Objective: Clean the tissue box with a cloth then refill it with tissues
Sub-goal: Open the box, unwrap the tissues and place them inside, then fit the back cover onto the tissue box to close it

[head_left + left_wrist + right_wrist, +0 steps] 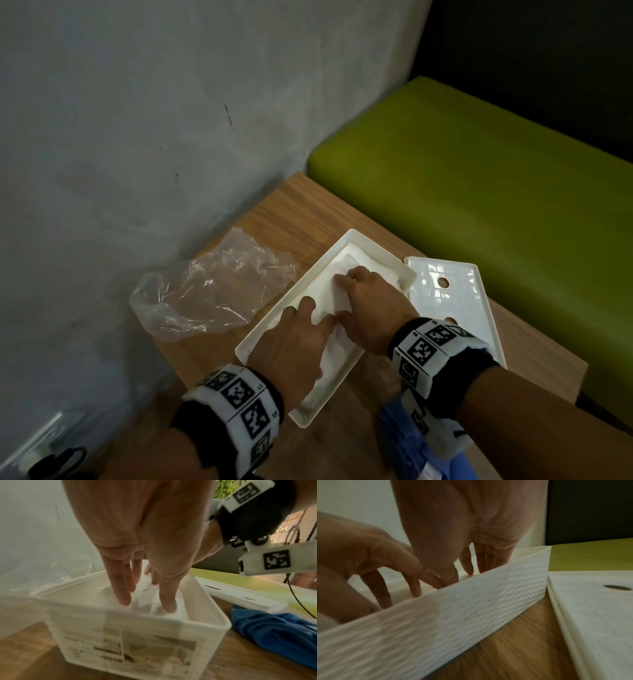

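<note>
The white tissue box [308, 277] stands without its lid on the wooden table, its rim [221, 620] and ribbed side wall [471, 615] close to the wrist cameras. A stack of white tissues [323, 294] lies inside it. My left hand [294, 342] reaches into the near half, straight fingers [125, 593] pressing down on the tissues [145, 599]. My right hand [370, 301] presses the tissues in the far half, fingers [469, 566] extended behind the wall. The box's white lid [455, 301] with round holes lies flat to the right, also [594, 615]. The blue cloth [407, 442] lies crumpled under my right forearm, also [274, 631].
A crumpled clear plastic wrapper [209, 291] lies on the table [274, 219] left of the box, against the grey wall [137, 120]. A green cushioned bench [479, 188] runs along the table's right edge.
</note>
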Available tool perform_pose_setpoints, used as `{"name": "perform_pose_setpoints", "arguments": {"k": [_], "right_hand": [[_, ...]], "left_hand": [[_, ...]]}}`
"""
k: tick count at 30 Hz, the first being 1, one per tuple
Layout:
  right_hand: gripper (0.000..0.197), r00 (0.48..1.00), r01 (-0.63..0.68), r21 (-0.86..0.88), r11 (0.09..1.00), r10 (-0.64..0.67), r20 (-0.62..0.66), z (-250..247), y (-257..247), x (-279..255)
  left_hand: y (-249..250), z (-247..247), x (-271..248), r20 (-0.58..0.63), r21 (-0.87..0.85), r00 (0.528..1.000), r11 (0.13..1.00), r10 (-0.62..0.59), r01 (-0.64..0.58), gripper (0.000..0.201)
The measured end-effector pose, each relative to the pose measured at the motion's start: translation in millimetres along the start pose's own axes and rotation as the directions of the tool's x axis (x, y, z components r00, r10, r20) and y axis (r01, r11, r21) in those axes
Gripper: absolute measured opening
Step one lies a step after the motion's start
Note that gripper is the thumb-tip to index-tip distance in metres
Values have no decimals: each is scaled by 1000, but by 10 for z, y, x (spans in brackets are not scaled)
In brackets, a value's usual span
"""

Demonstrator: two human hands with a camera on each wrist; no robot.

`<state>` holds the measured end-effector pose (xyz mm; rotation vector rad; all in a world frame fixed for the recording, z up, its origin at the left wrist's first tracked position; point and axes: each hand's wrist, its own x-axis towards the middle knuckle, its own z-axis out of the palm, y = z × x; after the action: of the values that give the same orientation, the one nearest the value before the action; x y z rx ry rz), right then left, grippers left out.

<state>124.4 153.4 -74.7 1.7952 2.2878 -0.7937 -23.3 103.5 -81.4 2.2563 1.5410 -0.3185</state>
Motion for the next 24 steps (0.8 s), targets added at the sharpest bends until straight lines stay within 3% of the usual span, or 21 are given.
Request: {"name": "perform_pose_setpoints", "arguments": {"k": [3, 8, 11, 14, 17, 20, 24], "right_hand": [[63, 1000, -11, -35, 999, 12, 15, 29, 19, 52], [57, 1000, -25, -49, 998, 25, 15, 86, -4, 94], [44, 990, -31, 107, 994, 45, -131, 15, 55, 19], [22, 915, -79, 228, 970, 162, -370, -100, 197, -105], [9, 821, -225, 360, 906, 375, -430, -197, 395, -249], [29, 801, -405, 372, 835, 520, -297, -151, 615, -414], [86, 827, -551, 180, 815, 563, -17, 92, 726, -600]], "left_hand": [[-1, 47, 13, 10, 2, 1000, 1000, -8, 8, 77], [4, 66, 39, -1, 35, 1000, 999, 17, -17, 79], [-13, -53, 59, 57, -38, 998, 999, -4, 6, 78], [8, -228, 33, 29, -66, 1000, 998, -4, 6, 60], [83, -382, 17, -101, -95, 994, 995, -51, 41, 40], [132, -462, 31, -97, -99, 988, 989, -124, 114, 35], [151, -416, 19, -66, -88, 980, 980, -187, 181, 33]]}}
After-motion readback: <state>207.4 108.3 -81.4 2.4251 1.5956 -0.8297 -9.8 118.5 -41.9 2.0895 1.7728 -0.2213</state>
